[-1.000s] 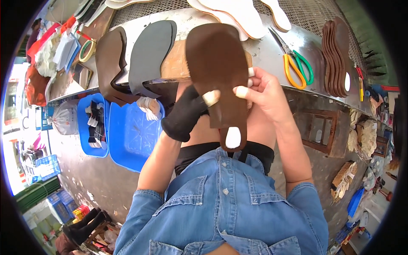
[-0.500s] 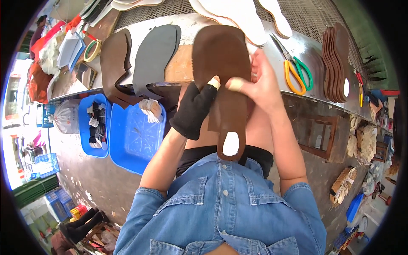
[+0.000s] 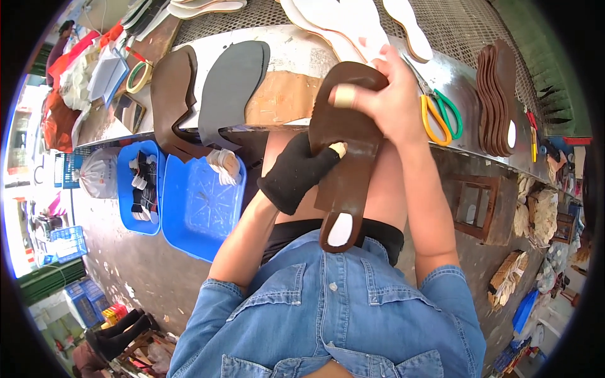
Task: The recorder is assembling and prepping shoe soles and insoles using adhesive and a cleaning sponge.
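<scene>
I hold a long brown shoe sole upright over my lap, its heel end with a white oval patch pointing at my denim shirt. My left hand, in a black fingerless glove, grips the sole's middle from the left side. My right hand, bare with a tape strip on one finger, curls over the sole's toe end at the metal table edge.
On the table lie a grey sole, a dark brown cut piece, pale insoles, yellow-and-green scissors and a stack of brown soles. Blue trays sit on the floor at the left.
My right hand has slid from the sole's middle up to its toe end and bent it forward. The sole has shifted a little up and toward the table.
</scene>
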